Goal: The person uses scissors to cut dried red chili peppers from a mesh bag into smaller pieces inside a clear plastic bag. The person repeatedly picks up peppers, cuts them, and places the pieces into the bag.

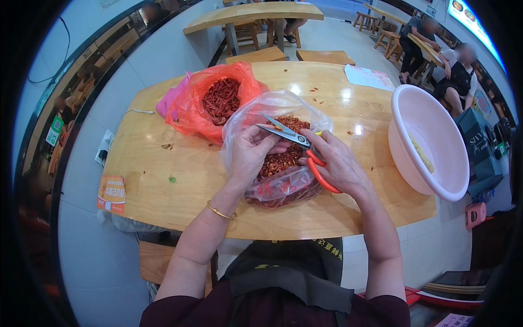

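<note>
My right hand (337, 163) holds scissors (301, 139) by their red handles, with the blades parted and pointing left. Beside the blades, the thumb and fingers of my left hand (251, 151) come together; whatever may be pinched there is too small to make out. Under both hands lies a clear plastic bag (271, 104) of cut dried red chillies (278, 163), its mouth spread wide. Behind it to the left, a red plastic bag (184, 112) stands rolled back around whole dried chillies (222, 100).
On the wooden table's (196, 204) right side sits a pink basin (433, 110) with pale yellow material (421, 153) inside. A pink cloth or bag (165, 102) is behind the red bag. A printed sheet (369, 77) lies at the far edge. People sit at other tables beyond.
</note>
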The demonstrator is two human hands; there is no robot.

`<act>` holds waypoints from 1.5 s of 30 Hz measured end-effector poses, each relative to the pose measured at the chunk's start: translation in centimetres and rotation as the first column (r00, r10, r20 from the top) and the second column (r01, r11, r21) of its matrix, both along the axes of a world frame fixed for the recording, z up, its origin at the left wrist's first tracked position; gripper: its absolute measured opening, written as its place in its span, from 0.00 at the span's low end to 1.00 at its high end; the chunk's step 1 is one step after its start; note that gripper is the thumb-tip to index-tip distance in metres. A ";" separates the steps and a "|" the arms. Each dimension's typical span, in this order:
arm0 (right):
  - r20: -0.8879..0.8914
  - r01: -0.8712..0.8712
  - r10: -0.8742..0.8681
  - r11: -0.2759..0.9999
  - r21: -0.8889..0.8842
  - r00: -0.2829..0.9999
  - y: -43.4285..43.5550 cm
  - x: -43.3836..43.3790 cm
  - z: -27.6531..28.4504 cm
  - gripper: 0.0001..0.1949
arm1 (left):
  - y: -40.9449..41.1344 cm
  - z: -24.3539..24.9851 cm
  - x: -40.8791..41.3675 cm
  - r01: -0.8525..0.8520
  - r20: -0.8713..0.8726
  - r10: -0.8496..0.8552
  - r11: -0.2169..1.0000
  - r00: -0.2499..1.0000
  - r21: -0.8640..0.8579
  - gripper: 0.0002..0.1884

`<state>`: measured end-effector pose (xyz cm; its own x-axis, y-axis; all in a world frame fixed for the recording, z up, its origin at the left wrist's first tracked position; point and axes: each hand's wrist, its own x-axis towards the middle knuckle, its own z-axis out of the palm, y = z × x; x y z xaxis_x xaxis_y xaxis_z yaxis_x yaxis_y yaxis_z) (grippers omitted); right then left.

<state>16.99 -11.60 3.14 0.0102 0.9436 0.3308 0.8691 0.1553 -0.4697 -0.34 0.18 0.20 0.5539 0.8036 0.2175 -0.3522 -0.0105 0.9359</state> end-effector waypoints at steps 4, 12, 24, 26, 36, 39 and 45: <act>-0.005 0.006 -0.006 1.000 -0.018 1.000 0.0 0.0 0.0 0.26 | 0.2 -0.1 -0.1 0.001 -0.036 -0.001 1.000 0.999 0.012 0.07; -0.007 -0.040 0.040 0.999 -0.010 0.999 0.5 1.2 -1.1 0.25 | 0.3 -0.1 -0.2 0.023 -0.066 -0.023 1.000 0.998 0.000 0.06; 0.070 -0.002 -0.002 0.998 0.056 0.998 0.3 0.7 -0.6 0.27 | 0.5 -0.5 0.0 0.018 0.066 -0.017 1.000 0.998 -0.015 0.06; 0.067 -0.006 0.002 0.999 0.054 0.998 0.3 0.6 -0.5 0.27 | 0.6 -0.6 0.0 0.016 0.069 -0.015 1.000 0.998 -0.014 0.06; 0.014 0.003 -0.003 1.000 -0.007 1.000 0.2 0.2 -0.4 0.26 | 0.2 0.1 -0.1 0.016 -0.016 -0.016 1.000 1.000 -0.009 0.08; 0.012 0.002 -0.002 1.000 0.001 1.000 0.2 0.3 -0.6 0.25 | 0.1 0.2 -0.1 0.011 -0.035 -0.011 1.000 0.999 -0.011 0.08; 0.041 0.026 -0.026 1.000 -0.011 0.999 0.3 0.6 -0.7 0.24 | 0.2 0.1 -0.1 0.018 -0.047 -0.018 1.000 0.999 -0.007 0.08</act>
<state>17.54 -11.32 2.42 0.0214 0.9470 0.3204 0.8911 0.1272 -0.4356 -0.44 0.35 0.29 0.5780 0.7947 0.1855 -0.3080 0.0019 0.9514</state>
